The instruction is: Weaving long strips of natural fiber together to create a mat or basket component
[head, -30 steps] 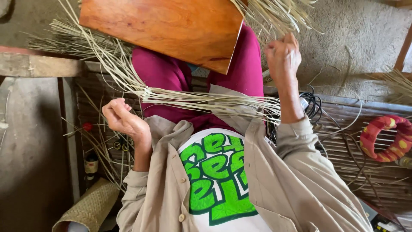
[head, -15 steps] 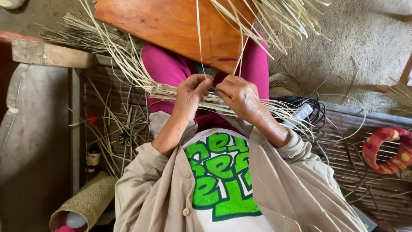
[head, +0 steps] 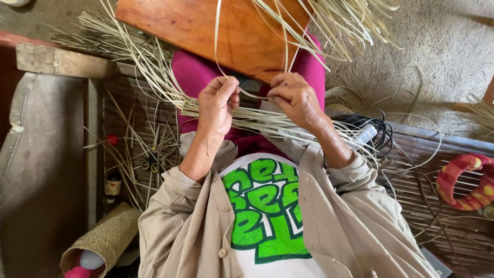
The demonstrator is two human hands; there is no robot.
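Note:
My left hand (head: 218, 105) and my right hand (head: 294, 98) are close together over my lap, each pinching thin pale reed strips (head: 218, 49) that rise up across a wooden board (head: 226, 31). The board rests on my magenta trousers (head: 191, 72). A thick bundle of straw strips (head: 257, 121) lies across my thighs just below both hands. More strips fan out past the board's far right corner.
Loose straw (head: 98, 33) spreads on the left over a slatted bamboo seat (head: 131, 128). A woven cylinder (head: 105, 239) sits at lower left, small scissors (head: 150, 162) among strips. Black cables (head: 373, 126) lie to the right, and a red-yellow wrapped ring (head: 463, 180).
A second ago my hands were wide apart, right one raised. They came together over the bundle and now pinch strips, lifting one up over the board.

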